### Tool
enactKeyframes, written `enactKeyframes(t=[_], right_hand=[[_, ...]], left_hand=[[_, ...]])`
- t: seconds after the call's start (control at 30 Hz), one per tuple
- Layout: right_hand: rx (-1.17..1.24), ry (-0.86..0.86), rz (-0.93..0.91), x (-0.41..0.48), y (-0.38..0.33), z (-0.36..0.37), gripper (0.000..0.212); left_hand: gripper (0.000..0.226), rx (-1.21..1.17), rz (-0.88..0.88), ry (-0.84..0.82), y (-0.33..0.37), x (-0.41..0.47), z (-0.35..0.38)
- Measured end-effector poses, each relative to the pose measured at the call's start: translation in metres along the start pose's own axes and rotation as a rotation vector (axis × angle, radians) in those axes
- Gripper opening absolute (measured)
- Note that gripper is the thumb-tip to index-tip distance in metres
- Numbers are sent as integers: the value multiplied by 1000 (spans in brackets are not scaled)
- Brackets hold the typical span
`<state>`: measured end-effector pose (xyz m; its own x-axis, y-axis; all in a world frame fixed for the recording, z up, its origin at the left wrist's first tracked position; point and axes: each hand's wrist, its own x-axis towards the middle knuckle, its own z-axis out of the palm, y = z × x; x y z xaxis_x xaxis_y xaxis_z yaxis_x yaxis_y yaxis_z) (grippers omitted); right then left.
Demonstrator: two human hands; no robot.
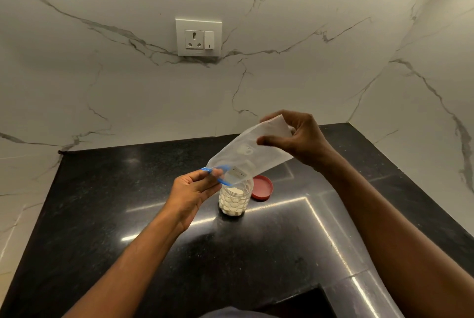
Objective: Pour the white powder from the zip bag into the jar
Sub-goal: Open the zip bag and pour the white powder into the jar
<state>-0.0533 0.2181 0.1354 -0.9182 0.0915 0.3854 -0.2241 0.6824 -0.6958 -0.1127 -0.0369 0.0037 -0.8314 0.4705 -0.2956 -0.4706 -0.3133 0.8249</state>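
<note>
A clear zip bag (pixel 246 153) with a blue zip strip hangs tilted over the jar, its mouth pointing down. My left hand (pixel 192 190) pinches the blue zip end right at the jar's rim. My right hand (pixel 298 138) grips the bag's bottom corner, raised up and to the right. The bag looks nearly flat, with little powder showing inside. Below the mouth stands a clear plastic jar (pixel 234 201), uncapped, with white powder filling most of it.
A red lid (pixel 263 187) lies upside down just right of the jar on the black granite counter (pixel 115 189). Marble walls meet in a corner behind, with a wall socket (pixel 198 37). The counter's front edge steps inward at the bottom right.
</note>
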Motion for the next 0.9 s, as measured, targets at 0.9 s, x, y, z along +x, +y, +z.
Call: enactKeyframes(t=[0.9], right_hand=[[55,28,122,-9,14,-7,17]], left_hand=[[37,-39,46,69,-4,4,-4]])
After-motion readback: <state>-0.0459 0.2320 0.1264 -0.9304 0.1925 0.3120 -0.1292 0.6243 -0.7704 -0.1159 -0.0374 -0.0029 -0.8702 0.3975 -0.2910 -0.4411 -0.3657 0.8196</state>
